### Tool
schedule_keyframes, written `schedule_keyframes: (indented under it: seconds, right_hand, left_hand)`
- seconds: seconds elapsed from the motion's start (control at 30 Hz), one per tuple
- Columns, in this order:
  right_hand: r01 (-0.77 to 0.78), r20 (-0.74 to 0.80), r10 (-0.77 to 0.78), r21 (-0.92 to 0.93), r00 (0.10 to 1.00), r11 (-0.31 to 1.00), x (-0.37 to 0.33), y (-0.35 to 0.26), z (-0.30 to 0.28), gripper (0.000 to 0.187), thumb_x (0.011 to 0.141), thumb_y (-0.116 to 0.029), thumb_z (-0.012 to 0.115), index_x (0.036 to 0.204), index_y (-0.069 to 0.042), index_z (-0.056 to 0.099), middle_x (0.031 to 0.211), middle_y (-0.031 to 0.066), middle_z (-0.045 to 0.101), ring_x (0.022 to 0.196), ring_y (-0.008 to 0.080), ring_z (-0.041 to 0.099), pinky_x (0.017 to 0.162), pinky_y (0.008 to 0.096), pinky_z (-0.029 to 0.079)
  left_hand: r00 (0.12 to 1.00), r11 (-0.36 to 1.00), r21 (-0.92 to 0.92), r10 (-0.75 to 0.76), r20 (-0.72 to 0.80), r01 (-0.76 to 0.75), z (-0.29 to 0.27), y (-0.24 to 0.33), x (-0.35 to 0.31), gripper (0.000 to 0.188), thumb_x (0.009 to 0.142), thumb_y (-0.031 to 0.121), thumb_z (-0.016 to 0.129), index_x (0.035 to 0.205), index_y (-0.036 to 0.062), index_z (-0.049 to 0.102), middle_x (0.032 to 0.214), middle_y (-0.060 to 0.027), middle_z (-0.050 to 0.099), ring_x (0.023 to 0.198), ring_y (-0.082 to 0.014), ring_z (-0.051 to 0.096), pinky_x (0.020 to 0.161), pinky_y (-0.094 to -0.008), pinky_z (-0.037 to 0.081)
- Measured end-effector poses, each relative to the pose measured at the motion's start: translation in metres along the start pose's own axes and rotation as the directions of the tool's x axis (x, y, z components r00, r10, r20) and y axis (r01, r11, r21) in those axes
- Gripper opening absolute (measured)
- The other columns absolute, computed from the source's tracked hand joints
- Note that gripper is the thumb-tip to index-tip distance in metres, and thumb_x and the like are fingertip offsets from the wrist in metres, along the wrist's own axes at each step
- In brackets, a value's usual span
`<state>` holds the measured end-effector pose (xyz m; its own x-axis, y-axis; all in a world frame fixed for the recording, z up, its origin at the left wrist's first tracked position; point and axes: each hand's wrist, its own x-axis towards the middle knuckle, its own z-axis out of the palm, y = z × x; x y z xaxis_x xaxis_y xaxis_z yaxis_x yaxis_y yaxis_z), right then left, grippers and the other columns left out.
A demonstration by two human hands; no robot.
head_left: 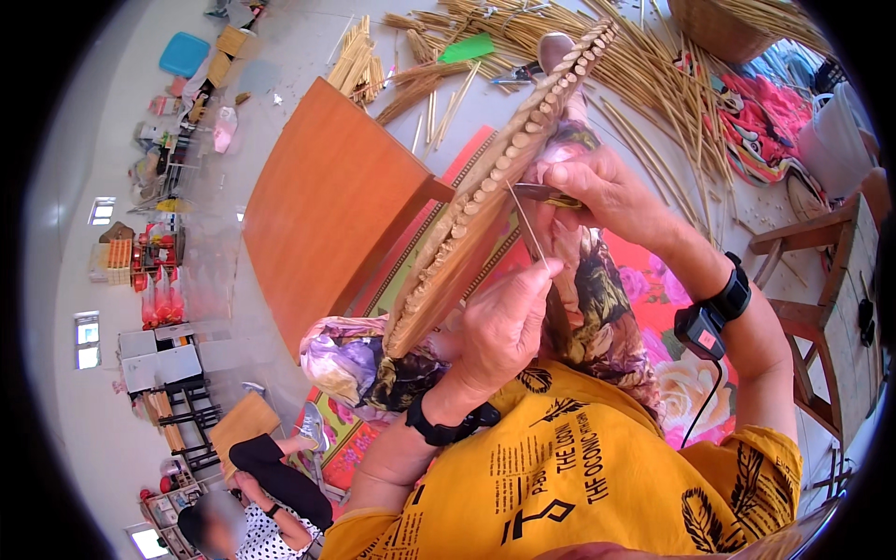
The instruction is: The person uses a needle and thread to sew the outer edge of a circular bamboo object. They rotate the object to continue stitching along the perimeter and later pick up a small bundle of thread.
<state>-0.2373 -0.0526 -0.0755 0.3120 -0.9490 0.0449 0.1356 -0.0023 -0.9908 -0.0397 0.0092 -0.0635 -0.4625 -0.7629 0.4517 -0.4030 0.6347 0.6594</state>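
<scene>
A long panel of bundled tan stalks (467, 233) leans across my lap, a row of pale round cut ends running down its edge. My left hand (504, 322) is closed, thumb and fingers pinching a thin pale strand (529, 224). That strand runs taut up to the panel's edge. Wrapped round a small dark-bladed cutting tool (537, 193), my right hand (602, 191) is closed too. The blade's tip meets the strand's upper end beside the panel. Whether it is a knife or snips I cannot tell. My other right-hand fingers are partly hidden.
An orange wooden board (327, 205) stands left of the panel. Loose stalks (653, 112) spread over the floor ahead, with a green piece (467, 48) among them. A wooden stool (831, 289) and a white bucket (835, 140) are at right. Another person (271, 513) sits lower left.
</scene>
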Motion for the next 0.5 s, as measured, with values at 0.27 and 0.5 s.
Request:
schedule_keyframes:
  seconds: [0.27, 0.5]
  right_hand:
    - [0.044, 0.041, -0.046, 0.047, 0.998, 0.998, 0.007, 0.002, -0.004, 0.052, 0.095, -0.044, 0.057, 0.069, 0.0, 0.069, 0.051, -0.0015, 0.051, 0.047, 0.0049, 0.045, 0.044, 0.0216, 0.032]
    - [0.098, 0.118, -0.094, -0.02, 0.989, 0.995, 0.001, 0.0, -0.016, 0.048, 0.095, -0.04, 0.057, 0.066, -0.003, 0.066, 0.053, -0.0033, 0.049, 0.049, 0.0046, 0.042, 0.045, 0.0218, 0.031]
  left_hand:
    - [0.999, 1.0, 0.005, 0.027, 0.021, -0.027, 0.0, -0.002, 0.001, 0.017, 0.094, 0.005, 0.056, 0.108, 0.0002, 0.064, 0.076, -0.0101, 0.067, 0.058, -0.0172, 0.061, 0.054, -0.0296, 0.049]
    - [0.954, 0.983, -0.01, 0.179, 0.239, -0.182, 0.004, -0.008, -0.002, 0.023, 0.08, -0.003, 0.06, 0.103, 0.0016, 0.064, 0.074, -0.0112, 0.064, 0.06, -0.0254, 0.062, 0.053, -0.0334, 0.049]
